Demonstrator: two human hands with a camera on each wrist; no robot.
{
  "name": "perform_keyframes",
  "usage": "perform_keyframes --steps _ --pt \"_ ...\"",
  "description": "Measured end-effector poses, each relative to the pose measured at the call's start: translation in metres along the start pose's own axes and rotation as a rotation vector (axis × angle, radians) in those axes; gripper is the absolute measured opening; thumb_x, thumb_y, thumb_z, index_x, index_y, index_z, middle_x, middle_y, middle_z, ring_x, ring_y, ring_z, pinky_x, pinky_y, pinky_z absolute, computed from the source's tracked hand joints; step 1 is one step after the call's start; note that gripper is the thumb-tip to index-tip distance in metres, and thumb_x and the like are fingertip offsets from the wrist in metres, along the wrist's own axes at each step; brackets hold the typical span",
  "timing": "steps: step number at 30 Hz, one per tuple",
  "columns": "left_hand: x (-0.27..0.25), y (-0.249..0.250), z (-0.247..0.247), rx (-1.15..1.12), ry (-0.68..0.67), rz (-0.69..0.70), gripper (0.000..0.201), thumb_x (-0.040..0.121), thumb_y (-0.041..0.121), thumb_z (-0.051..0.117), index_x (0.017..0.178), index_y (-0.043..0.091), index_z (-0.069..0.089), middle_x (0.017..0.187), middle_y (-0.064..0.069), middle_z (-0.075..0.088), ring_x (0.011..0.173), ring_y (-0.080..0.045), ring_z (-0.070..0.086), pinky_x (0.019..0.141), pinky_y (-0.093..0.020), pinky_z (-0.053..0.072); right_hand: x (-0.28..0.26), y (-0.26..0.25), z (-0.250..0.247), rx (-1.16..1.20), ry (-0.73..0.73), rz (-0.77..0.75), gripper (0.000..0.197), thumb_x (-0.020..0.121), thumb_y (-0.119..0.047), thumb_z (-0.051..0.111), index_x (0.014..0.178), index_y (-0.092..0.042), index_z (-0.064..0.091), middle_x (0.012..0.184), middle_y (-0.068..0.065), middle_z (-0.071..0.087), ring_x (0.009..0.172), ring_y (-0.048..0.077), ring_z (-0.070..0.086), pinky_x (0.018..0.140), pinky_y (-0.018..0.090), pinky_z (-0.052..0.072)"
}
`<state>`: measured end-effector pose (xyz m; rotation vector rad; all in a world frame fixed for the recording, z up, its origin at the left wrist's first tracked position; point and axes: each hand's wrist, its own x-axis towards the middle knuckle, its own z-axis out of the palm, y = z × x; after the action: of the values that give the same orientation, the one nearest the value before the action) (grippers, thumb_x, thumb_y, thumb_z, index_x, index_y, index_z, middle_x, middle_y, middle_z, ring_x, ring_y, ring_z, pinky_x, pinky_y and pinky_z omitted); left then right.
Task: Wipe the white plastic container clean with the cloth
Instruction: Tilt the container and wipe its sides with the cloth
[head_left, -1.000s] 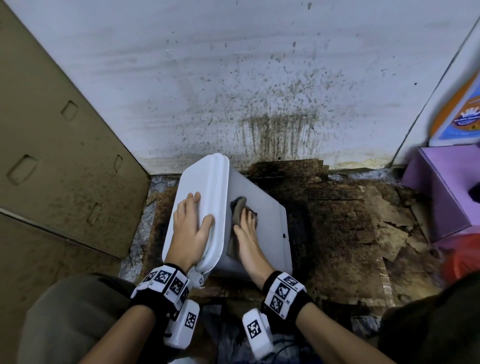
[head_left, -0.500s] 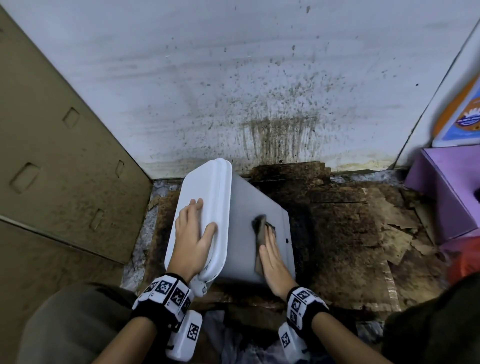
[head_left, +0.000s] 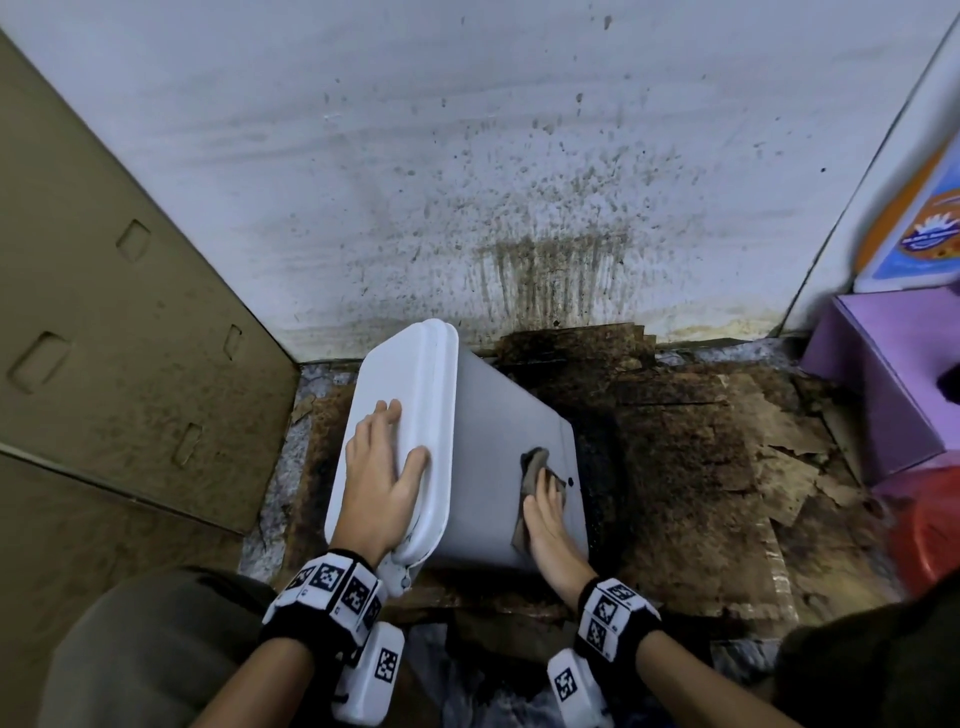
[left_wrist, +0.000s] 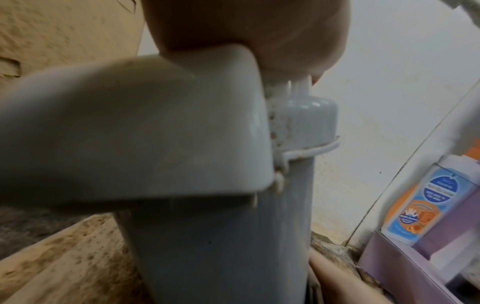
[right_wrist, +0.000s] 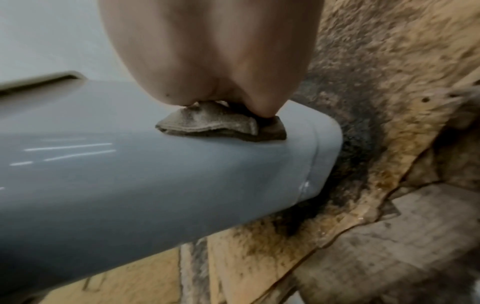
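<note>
A: Container (head_left: 498, 457) lay on its side on the stained cardboard floor (head_left: 701, 467), close to the spattered wall (head_left: 467, 156). Where were the hands?

B: Left hand (head_left: 382, 475) lay flat on the white lid (head_left: 410, 389), fingers straight, thumb spread toward the lid's right edge. Right hand (head_left: 545, 514) pressed the cloth (head_left: 535, 465) onto the upturned grey side, fingers straight, nothing clenched.

A: Cloth where exactly?

B: Near the base end of the side, just beside a small dark dot (head_left: 570, 482). In the right wrist view the cloth (right_wrist: 221, 127) was folded and bunched under the palm (right_wrist: 213, 51), touching the container (right_wrist: 155, 174) close to its rounded base corner.

A: Orientation?

B: Lid faced left, base faced right. In the head view the long edge of the lid ran from near the left wrist up toward the wall, slightly tilted. Lid end sat higher than the base end.

A: Left wrist view?

B: Blurry. Lid rim (left_wrist: 155, 123) filled the frame, palm (left_wrist: 246, 30) on top, a latch part (left_wrist: 306, 123) at the edge.

A: Surroundings?

B: Brown cardboard panel (head_left: 119, 312) to the left, purple box (head_left: 893, 374) to the right, orange-blue labelled bottle (left_wrist: 420, 201) beyond it.
</note>
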<state>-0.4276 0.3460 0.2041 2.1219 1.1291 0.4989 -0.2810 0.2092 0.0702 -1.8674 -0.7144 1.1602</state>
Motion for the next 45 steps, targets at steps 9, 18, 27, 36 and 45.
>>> perform_keyframes --steps 9,18,27,36,45 --pt "0.001 0.014 0.013 0.04 -0.003 0.039 0.067 0.091 0.044 0.041 0.152 0.016 0.033 0.157 -0.004 0.031 0.15 -0.015 0.015 0.124 -0.042 0.016 -0.04 -0.071 0.016 0.181 -0.002 -0.259 0.049 0.108 -0.046 0.018 0.15 -0.048 -0.008 0.161 -0.025 -0.017 0.146 -0.01 -0.02 0.12 0.023 -0.008" --pt "-0.001 0.036 0.027 0.05 -0.003 0.066 0.065 0.093 0.044 0.038 0.152 0.017 0.034 0.159 -0.004 0.031 0.152 -0.017 0.014 0.124 -0.046 0.014 -0.038 -0.061 0.007 0.193 0.16 -0.3 0.054 0.108 -0.046 0.027 0.157 -0.046 0.005 0.164 -0.028 0.002 0.148 -0.013 0.0 0.125 0.028 0.002" --pt "-0.006 0.052 0.032 -0.003 -0.005 0.037 0.063 0.094 0.043 0.037 0.152 0.02 0.037 0.161 -0.001 0.029 0.149 -0.019 0.016 0.123 -0.046 0.017 -0.032 -0.073 -0.016 0.704 0.278 -0.074 0.041 0.107 -0.042 0.039 0.145 -0.031 0.046 0.142 -0.015 0.054 0.122 -0.003 0.052 0.108 0.02 0.036" --pt "-0.006 0.067 0.036 -0.1 -0.055 -0.003 0.047 0.105 0.028 0.044 0.151 0.025 0.041 0.163 0.003 0.027 0.147 -0.013 0.015 0.123 -0.043 0.016 -0.052 -0.108 -0.032 1.12 0.107 -0.085 0.045 0.106 -0.043 0.038 0.129 -0.016 0.065 0.124 0.01 0.071 0.116 0.023 0.068 0.102 0.042 0.05" --pt "0.003 0.067 0.014 -0.207 -0.09 0.108 0.043 0.1 0.027 0.052 0.143 0.031 0.054 0.144 0.011 0.053 0.134 -0.009 0.046 0.115 -0.038 0.038 -0.052 -0.094 -0.052 0.51 0.326 -0.342 0.046 0.104 -0.043 0.038 0.149 -0.047 0.036 0.153 -0.022 0.043 0.141 0.002 0.04 0.12 0.044 0.032"
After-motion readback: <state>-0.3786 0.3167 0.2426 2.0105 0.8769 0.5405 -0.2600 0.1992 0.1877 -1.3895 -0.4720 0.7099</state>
